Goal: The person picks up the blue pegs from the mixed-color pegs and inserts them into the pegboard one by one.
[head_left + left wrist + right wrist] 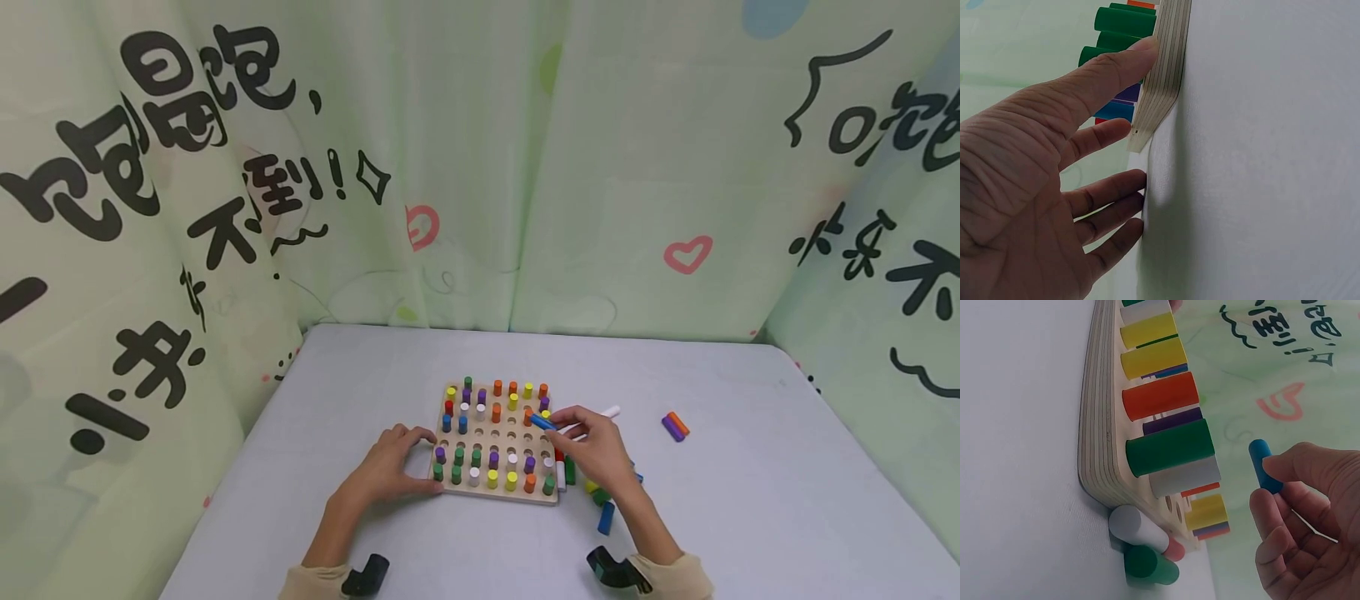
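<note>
A wooden pegboard [495, 492] stands on the table with rows of coloured pegs upright in its holes. My left hand [393, 462] is at its front left corner. In the left wrist view, the thumb [1141, 56] touches the board's edge, the index fingertip rests by its corner, and the other fingers are spread and fairly straight. My right hand [596, 446] pinches a blue peg [542, 422] between thumb and fingers, above the board's right side. The right wrist view shows this blue peg [1264, 464] tilted and raised off the board.
Loose pegs lie against the board's right side, among them a green peg [1150, 565] and a white peg [1138, 528]. A blue peg [606, 518] lies nearer the front. Farther right are an orange peg [678, 422] and a purple peg [672, 429]. Printed curtains surround the white table [750, 500].
</note>
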The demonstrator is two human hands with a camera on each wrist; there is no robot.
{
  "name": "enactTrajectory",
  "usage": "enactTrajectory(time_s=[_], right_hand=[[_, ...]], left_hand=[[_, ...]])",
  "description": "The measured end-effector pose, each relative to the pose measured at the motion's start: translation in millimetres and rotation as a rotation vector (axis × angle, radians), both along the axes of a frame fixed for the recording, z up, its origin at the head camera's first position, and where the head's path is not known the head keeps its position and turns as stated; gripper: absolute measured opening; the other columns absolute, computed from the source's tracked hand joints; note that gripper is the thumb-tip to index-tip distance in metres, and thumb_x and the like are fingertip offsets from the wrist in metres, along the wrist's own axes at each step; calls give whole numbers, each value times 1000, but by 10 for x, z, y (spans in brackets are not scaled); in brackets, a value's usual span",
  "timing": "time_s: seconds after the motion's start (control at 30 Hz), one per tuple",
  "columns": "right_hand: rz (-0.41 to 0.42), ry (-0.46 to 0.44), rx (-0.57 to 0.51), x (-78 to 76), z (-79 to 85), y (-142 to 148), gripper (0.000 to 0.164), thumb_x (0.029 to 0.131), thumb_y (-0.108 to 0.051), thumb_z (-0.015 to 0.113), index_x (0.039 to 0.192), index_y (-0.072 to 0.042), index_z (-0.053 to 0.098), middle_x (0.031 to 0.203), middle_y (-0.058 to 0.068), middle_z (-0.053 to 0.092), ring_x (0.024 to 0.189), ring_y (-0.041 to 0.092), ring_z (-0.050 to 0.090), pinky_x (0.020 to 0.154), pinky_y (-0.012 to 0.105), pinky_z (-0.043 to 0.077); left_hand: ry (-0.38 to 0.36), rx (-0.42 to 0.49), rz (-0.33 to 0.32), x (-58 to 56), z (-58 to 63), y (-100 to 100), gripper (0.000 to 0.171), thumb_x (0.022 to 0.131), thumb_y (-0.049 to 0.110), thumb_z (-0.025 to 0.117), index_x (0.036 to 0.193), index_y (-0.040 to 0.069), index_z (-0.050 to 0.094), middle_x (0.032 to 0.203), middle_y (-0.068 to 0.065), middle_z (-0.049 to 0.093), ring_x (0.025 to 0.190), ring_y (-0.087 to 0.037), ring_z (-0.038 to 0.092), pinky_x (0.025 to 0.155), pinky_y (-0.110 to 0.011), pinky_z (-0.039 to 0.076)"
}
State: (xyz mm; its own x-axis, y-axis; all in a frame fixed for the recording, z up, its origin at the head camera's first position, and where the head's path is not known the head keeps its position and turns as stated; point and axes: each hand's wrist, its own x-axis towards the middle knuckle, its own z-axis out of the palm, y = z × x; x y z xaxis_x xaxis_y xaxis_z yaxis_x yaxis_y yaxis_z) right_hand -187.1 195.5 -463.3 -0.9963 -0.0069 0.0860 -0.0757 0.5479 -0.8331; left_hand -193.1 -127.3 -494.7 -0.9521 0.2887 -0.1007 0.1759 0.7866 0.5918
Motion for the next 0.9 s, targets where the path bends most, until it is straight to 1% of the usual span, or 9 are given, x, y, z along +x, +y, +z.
enactTrajectory(time_s=[0.27,0.47,0.7,0.9], right_hand=[[49,33,-23,7,-21,-39,19,92,-9,76,109,-2,71,102,10,70,86,19,63,68,19,53],[77,29,-35,6,-29,-105,19,93,-12,76,109,-4,73,99,7,70,83,17,64,67,20,54],[66,15,-8,3,-36,-178,18,92,-12,77,109,-6,73,98,4,70,83,16,62,68,19,53],[63,-4,-23,9,-33,-231,17,92,-11,77,108,-7,73,100,4,71,84,16,63,68,19,53]], left_hand=[[0,13,-3,4,6,4,64,71,41,93,125,24,63,113,-5,56,106,-24,50,96,-52,49],[-9,4,9,14,-6,-6,64,71,42,93,125,24,62,111,-4,55,106,-24,50,97,-52,49],[-11,8,18,16,-6,0,65,71,43,93,125,25,62,112,-4,55,107,-24,50,96,-52,49],[-10,4,15,14,0,8,65,71,42,93,126,25,62,113,-4,55,108,-25,50,98,-53,49]])
